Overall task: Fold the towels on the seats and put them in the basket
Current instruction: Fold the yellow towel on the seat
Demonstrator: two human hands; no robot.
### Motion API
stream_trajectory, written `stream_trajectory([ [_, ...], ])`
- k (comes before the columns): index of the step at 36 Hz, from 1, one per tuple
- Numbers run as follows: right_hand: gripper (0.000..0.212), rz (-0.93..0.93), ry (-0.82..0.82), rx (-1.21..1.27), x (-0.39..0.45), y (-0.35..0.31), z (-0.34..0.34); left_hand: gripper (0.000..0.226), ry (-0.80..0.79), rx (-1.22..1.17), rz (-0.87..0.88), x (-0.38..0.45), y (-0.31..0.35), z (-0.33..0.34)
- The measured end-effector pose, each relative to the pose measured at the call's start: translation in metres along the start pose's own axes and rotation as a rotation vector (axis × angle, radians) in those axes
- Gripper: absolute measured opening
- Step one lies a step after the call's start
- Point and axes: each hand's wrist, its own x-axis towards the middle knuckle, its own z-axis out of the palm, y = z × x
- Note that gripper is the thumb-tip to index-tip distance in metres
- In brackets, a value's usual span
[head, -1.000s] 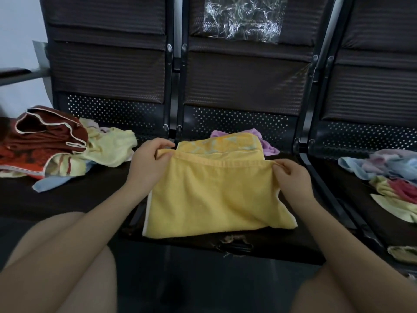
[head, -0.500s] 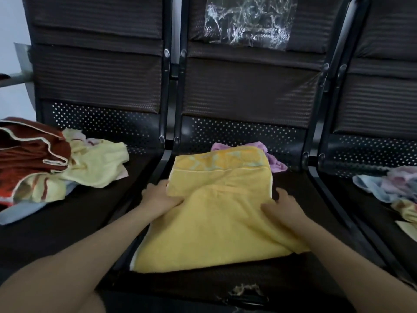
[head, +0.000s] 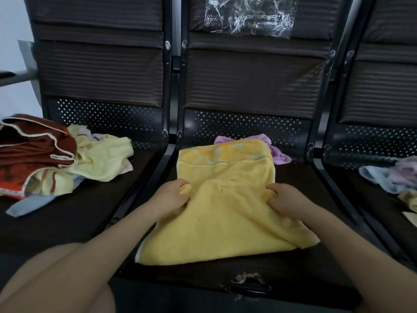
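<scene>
A yellow towel [head: 225,213] lies partly folded on the middle seat [head: 266,276], its patterned band at the far end. My left hand [head: 172,196] grips the towel's left edge with curled fingers. My right hand [head: 285,199] grips the right edge of the same raised fold. A pink towel [head: 276,152] lies crumpled behind the yellow one. No basket is in view.
The left seat holds a heap with a dark red towel [head: 33,143], a pale yellow towel [head: 101,159] and a light blue one [head: 29,205]. Light blue and pink towels [head: 388,177] lie on the right seat. Clear plastic [head: 250,15] hangs on the middle backrest.
Both hands came back from the towel's far edge toward me, to its middle. They now grip the two sides of a fold there, which stands a little raised.
</scene>
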Motion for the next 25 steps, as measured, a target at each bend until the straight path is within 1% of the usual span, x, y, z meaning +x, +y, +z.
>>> stream_trajectory([
  [3, 0.05, -0.017, -0.026, -0.02, -0.012, 0.005, -0.013, 0.043, -0.038, 0.082, 0.022, -0.013, -0.005, -0.009],
  [5, 0.047, -0.028, -0.068, -0.011, -0.022, 0.007, -0.022, 0.038, -0.097, 0.095, 0.033, -0.024, -0.006, -0.017],
  [7, 0.043, -0.051, -0.151, 0.004, -0.033, 0.01, -0.03, 0.037, -0.166, 0.096, 0.049, -0.038, -0.009, -0.023],
  [11, 0.036, -0.061, -0.388, -0.024, -0.052, 0.024, -0.034, 0.037, -0.293, 0.16, 0.067, -0.067, -0.024, -0.024],
  [13, 0.036, -0.039, -0.435, -0.013, -0.058, 0.033, -0.03, 0.035, -0.3, 0.149, 0.078, -0.077, -0.031, -0.021],
  [14, 0.036, -0.035, -0.429, -0.005, -0.06, 0.036, -0.028, 0.033, -0.267, 0.151, 0.091, -0.08, -0.033, -0.02],
  [16, 0.033, -0.049, -0.366, -0.018, -0.065, 0.04, -0.023, 0.029, -0.147, 0.221, 0.134, -0.08, -0.035, -0.018],
  [19, 0.018, -0.083, -0.217, -0.019, -0.07, 0.042, -0.017, 0.024, 0.038, 0.275, 0.191, -0.073, -0.031, -0.015],
  [21, 0.009, -0.094, -0.135, -0.032, -0.072, 0.041, -0.014, 0.022, 0.095, 0.261, 0.226, -0.069, -0.026, -0.015],
  [23, 0.007, -0.12, -0.055, -0.014, -0.075, 0.039, -0.015, 0.021, 0.115, 0.28, 0.267, -0.067, -0.023, -0.018],
  [25, 0.005, -0.127, 0.012, 0.176, -0.079, 0.034, -0.022, 0.024, 0.13, 0.355, 0.296, -0.07, -0.022, -0.022],
])
